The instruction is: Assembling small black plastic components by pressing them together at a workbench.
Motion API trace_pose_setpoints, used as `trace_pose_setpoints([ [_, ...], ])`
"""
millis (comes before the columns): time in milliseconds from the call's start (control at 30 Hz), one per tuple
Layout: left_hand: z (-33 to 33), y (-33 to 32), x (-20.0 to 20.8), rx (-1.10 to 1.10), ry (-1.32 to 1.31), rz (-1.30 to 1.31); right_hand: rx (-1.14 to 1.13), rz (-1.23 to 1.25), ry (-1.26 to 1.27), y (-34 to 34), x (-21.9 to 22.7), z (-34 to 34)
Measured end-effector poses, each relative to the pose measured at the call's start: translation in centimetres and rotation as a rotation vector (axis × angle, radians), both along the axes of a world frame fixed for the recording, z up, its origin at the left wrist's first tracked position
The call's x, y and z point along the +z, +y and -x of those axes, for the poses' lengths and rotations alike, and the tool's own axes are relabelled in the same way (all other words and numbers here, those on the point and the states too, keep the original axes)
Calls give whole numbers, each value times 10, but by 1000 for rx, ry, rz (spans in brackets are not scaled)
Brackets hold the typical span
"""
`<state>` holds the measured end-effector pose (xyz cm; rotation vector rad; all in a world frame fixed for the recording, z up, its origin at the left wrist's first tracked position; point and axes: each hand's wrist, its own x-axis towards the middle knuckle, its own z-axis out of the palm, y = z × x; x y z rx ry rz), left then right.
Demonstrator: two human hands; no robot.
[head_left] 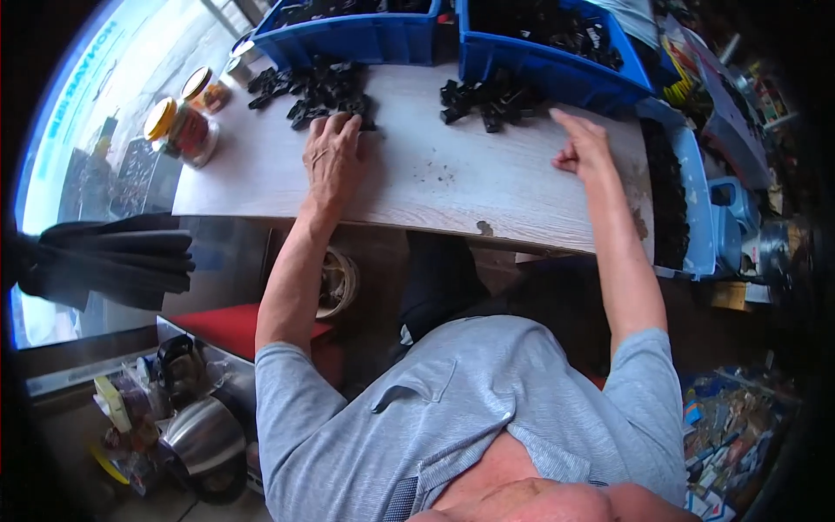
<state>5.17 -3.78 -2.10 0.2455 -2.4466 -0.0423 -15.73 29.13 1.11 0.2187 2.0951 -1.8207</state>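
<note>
On the pale wooden table lie two heaps of small black plastic parts: a left heap (326,83) and a right heap (491,100). My left hand (333,158) rests at the near edge of the left heap, back up, fingers bent down over a black part (369,128) that is mostly hidden beneath them. To the right of the other heap, my right hand (584,146) is just above the table. Its index finger stretches toward the heap while the other fingers are loosely bent, and nothing shows in it.
Two blue bins, a left bin (348,42) and a right bin (548,71), hold more black parts behind the heaps. Lidded jars (193,130) stand at the table's left. A light blue crate (696,200) borders the right end. A kettle (204,435) sits low left.
</note>
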Motion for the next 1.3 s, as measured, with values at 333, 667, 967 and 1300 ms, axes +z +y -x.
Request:
trace_pose_setpoints([
  [333, 29, 5, 6, 112, -70, -42, 80, -62, -43, -43, 10, -2],
  [667, 38, 17, 6, 36, -120, -139, 78, 24, -61, -28, -1, -5],
  [967, 25, 25, 7, -157, -131, -266, 137, -67, 74, -25, 1, -14],
  [1300, 21, 25, 21, -147, -99, -86, 189, -269, 118, -32, 1, -14],
])
